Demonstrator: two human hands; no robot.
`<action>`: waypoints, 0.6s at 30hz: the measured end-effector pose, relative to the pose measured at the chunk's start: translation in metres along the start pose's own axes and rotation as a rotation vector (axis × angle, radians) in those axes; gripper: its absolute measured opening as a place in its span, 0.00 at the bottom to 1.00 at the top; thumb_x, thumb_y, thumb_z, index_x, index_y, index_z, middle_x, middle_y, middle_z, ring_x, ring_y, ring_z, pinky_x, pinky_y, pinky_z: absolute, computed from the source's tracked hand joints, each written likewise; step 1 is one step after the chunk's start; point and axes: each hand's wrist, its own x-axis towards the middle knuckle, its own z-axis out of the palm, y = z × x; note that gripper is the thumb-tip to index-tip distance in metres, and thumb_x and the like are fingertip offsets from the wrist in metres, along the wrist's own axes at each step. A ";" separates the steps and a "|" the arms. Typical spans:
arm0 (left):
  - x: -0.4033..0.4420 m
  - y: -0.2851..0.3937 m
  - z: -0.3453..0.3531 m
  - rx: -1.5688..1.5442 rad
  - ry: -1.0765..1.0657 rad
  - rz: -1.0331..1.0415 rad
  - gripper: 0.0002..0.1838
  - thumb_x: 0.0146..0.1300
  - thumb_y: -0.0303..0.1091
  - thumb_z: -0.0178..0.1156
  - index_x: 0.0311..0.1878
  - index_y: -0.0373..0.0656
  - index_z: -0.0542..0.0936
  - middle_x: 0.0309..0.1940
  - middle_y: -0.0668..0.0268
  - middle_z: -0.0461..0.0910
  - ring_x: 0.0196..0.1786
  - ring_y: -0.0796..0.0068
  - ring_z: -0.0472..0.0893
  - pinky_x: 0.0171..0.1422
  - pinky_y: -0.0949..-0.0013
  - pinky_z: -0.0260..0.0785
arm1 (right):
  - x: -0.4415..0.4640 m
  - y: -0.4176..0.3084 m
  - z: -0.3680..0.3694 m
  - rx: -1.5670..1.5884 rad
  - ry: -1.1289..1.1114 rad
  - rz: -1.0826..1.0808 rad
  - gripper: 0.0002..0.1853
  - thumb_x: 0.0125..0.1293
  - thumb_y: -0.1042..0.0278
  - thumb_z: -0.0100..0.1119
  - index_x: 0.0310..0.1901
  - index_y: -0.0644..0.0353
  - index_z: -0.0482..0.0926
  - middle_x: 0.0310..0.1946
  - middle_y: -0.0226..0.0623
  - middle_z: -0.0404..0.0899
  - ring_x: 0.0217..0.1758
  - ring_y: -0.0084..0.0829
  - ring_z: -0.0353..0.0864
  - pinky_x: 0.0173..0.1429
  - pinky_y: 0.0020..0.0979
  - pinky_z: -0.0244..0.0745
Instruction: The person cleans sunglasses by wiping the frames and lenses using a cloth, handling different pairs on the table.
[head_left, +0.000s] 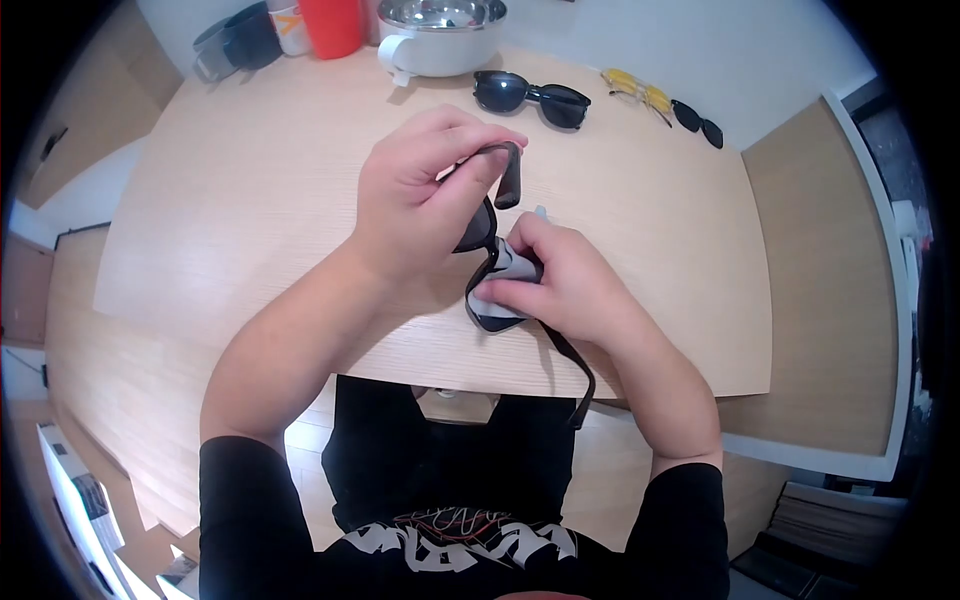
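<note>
A pair of black sunglasses (493,262) is held between my two hands, above the front part of the table. My left hand (425,185) is closed round one temple arm, whose curved tip (509,180) sticks out past the fingers. With thumb and fingers my right hand (555,275) pinches a light grey cloth (514,262) against the lens on the near side. The other temple arm (575,370) hangs down over the table's front edge. Part of the far lens is hidden behind my left hand.
Along the back of the wooden table (250,190) stand grey mugs (250,38), a red container (331,25) and a white pot (440,45). Black sunglasses (533,98), yellow-lensed glasses (637,88) and small dark lenses (698,123) lie farther right. A wooden side panel (825,270) borders the right.
</note>
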 end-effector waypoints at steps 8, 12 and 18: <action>-0.002 -0.003 -0.001 0.027 -0.063 -0.001 0.06 0.66 0.27 0.63 0.42 0.37 0.86 0.34 0.66 0.81 0.37 0.78 0.77 0.42 0.77 0.69 | -0.004 0.002 0.000 -0.174 0.022 -0.213 0.22 0.51 0.56 0.73 0.39 0.64 0.77 0.34 0.51 0.80 0.39 0.49 0.80 0.44 0.40 0.75; -0.001 -0.002 -0.001 -0.025 -0.052 -0.070 0.05 0.66 0.26 0.63 0.42 0.37 0.86 0.33 0.66 0.81 0.37 0.78 0.77 0.41 0.77 0.68 | -0.006 -0.005 -0.003 -0.124 0.027 -0.129 0.19 0.56 0.55 0.70 0.36 0.64 0.78 0.31 0.48 0.80 0.37 0.47 0.80 0.43 0.40 0.74; 0.002 -0.004 -0.005 -0.051 -0.084 -0.043 0.07 0.62 0.23 0.61 0.42 0.37 0.85 0.33 0.61 0.82 0.34 0.72 0.80 0.39 0.71 0.72 | -0.005 0.002 -0.010 -0.066 0.026 -0.197 0.16 0.64 0.58 0.63 0.32 0.65 0.80 0.26 0.45 0.80 0.32 0.42 0.80 0.39 0.37 0.74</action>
